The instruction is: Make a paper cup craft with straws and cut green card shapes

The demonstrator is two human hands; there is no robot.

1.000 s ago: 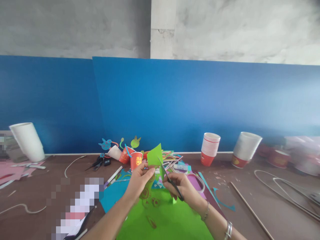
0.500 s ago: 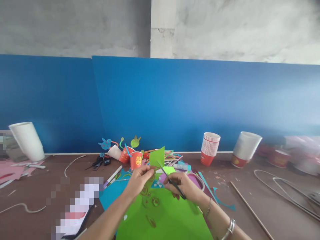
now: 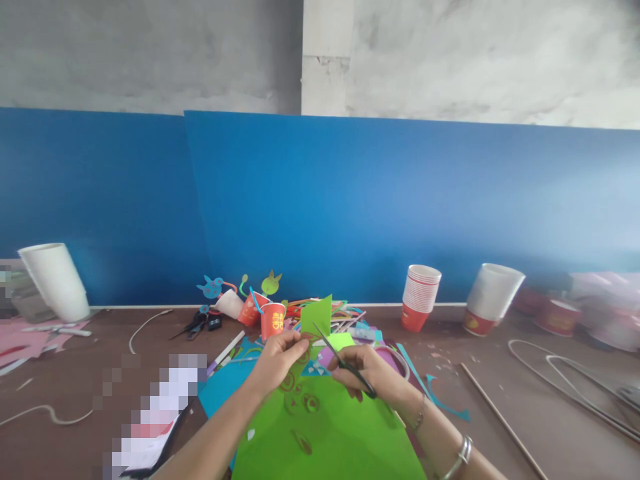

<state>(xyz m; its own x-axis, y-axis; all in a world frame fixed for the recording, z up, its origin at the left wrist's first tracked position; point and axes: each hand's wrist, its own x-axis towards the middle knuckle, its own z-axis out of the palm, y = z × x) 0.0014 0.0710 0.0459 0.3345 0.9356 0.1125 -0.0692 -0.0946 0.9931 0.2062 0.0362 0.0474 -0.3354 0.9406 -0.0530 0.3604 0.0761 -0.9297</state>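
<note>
In my left hand, thumb and fingertips pinch a small piece of green paper that stands up beyond them. My right hand is closed round a pair of dark-handled scissors, whose blades point up and left across the lower part of that piece. Below both hands lies a large green sheet with a drawn face and rounded shapes on it. Blue paper sticks out from under it at the left. Whether the blades touch the paper I cannot tell.
Behind the hands lie loose coloured strips and a glue stick. Red cups with paper animals, one an upright red cup, stand left of them. A stacked cup tower is at the right, near a wooden stick.
The scissors and my right hand have shifted slightly right and down. The upright green piece has moved a little to the right. My left hand keeps its pinch.
</note>
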